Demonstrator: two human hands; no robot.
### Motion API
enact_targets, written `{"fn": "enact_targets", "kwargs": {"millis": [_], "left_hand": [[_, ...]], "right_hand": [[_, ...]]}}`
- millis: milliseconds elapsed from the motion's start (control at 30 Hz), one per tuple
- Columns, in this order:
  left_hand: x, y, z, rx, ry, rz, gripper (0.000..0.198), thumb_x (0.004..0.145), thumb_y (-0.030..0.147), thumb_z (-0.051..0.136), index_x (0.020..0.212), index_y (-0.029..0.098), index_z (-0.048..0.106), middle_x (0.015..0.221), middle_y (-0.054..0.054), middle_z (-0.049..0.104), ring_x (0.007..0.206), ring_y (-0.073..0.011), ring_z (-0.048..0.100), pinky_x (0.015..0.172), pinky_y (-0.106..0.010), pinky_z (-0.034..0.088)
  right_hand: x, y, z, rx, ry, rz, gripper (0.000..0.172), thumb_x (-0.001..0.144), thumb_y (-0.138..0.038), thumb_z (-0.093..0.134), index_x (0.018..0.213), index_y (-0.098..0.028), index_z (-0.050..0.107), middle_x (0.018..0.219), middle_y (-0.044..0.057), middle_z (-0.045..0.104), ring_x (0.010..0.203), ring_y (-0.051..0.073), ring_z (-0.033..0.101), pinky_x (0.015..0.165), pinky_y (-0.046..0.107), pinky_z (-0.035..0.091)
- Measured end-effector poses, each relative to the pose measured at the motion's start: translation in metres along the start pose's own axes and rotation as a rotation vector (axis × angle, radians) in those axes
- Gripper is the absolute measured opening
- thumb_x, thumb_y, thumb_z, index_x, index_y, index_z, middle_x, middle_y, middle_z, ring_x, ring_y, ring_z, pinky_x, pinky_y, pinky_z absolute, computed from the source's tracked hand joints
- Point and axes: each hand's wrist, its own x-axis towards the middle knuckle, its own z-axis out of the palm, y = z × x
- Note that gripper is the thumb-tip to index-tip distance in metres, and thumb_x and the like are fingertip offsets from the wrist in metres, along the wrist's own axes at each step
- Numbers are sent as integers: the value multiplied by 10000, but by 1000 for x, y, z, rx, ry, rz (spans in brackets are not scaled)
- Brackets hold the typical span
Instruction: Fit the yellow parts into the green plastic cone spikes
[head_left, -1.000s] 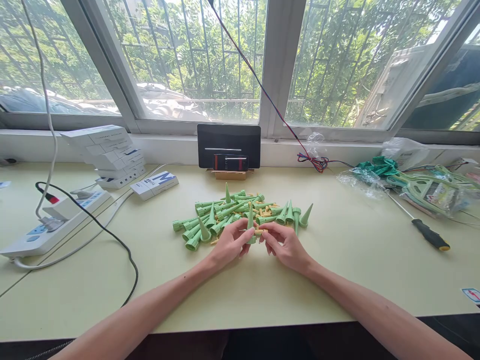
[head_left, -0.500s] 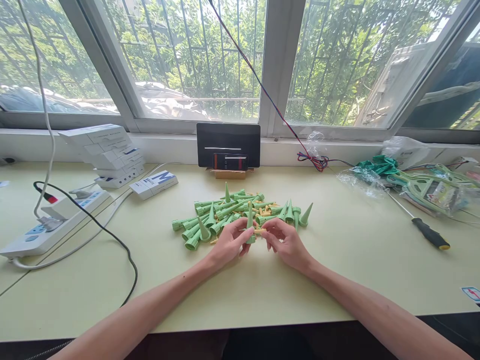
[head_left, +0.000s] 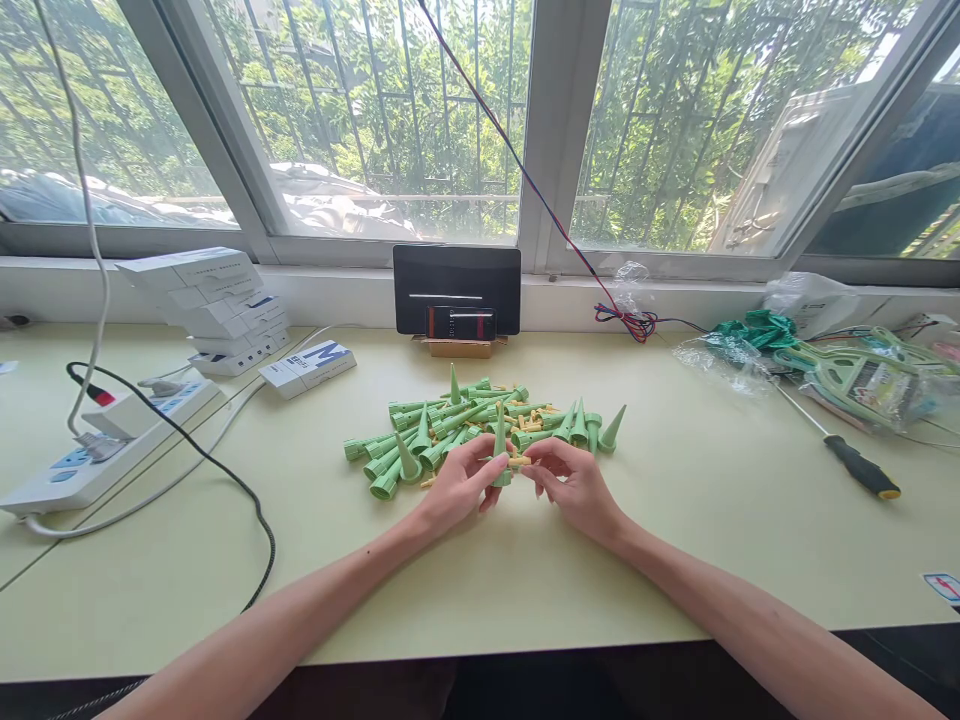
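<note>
A green cone (head_left: 500, 443) is held upright, tip pointing up, in the fingers of the left hand (head_left: 456, 487), which are closed around its lower part. A small yellow piece (head_left: 517, 461) is pinched between the thumb and fingertips of the right hand (head_left: 576, 487) and is pressed against the side of the cone near its base. The two hands are brought together at the middle of the pale green surface (head_left: 675, 560), just on the near side of a pile of cones (head_left: 442, 420). In that pile many more green cones are heaped, most lying on their sides and a few standing on their wide ends, with more small yellow pieces scattered among them.

Behind the pile, at the far edge, a dark screen (head_left: 457, 288) is propped against the window frame, and a phone (head_left: 460, 323) is set on its side in front of it. To the far left a stack of white boxes (head_left: 216, 305) is seen, with a blue and white box (head_left: 307, 365) beside it. A white power strip (head_left: 101, 448) is laid at the left, and a black cable (head_left: 247, 490) is run from it across the surface towards the near edge. On the right a screwdriver (head_left: 851, 462) is laid well apart from the hands, and plastic bags (head_left: 862, 378) with green contents are piled beyond it.
</note>
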Motion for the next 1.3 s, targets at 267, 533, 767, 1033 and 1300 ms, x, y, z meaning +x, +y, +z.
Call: {"fn": "enact_targets", "kwargs": {"millis": [267, 533, 767, 1033, 1300], "left_hand": [[0, -1, -1, 24, -11, 9, 284, 920, 435, 535, 983, 159, 547, 732, 11, 531, 439, -63, 444, 398, -203, 378], [0, -2, 0, 11, -6, 8, 272, 912, 433, 544, 963, 166, 553, 750, 4, 537, 447, -65, 447, 392, -200, 380], [0, 0, 1, -21, 7, -1, 279, 900, 435, 554, 954, 162, 578, 757, 3, 534, 462, -67, 450, 390, -196, 376], [0, 0, 1, -65, 9, -57, 287, 910, 439, 543, 883, 155, 568, 740, -2, 541, 487, -76, 470, 412, -198, 389], [1, -1, 0, -68, 9, -63, 286, 908, 438, 546, 904, 153, 575, 763, -15, 566, 492, -79, 478, 415, -197, 394]], "right_hand": [[0, -2, 0, -50, -14, 10, 283, 876, -463, 618, 879, -180, 629, 721, 20, 637, 527, 120, 557, 502, 254, 485], [0, -5, 0, -41, -36, 31, 292, 880, -477, 605, 840, -188, 597, 628, -11, 572, 492, 111, 504, 480, 246, 441], [0, -5, -1, -50, -36, 36, 291, 888, -473, 596, 832, -187, 592, 620, -19, 550, 489, 109, 490, 482, 245, 434], [-1, -3, -1, -59, -4, 1, 259, 875, -452, 620, 873, -193, 615, 681, 2, 603, 502, 118, 530, 495, 263, 459], [-1, -2, -1, -77, 17, -12, 246, 859, -447, 643, 874, -203, 621, 644, -8, 603, 494, 130, 550, 493, 273, 474]]}}
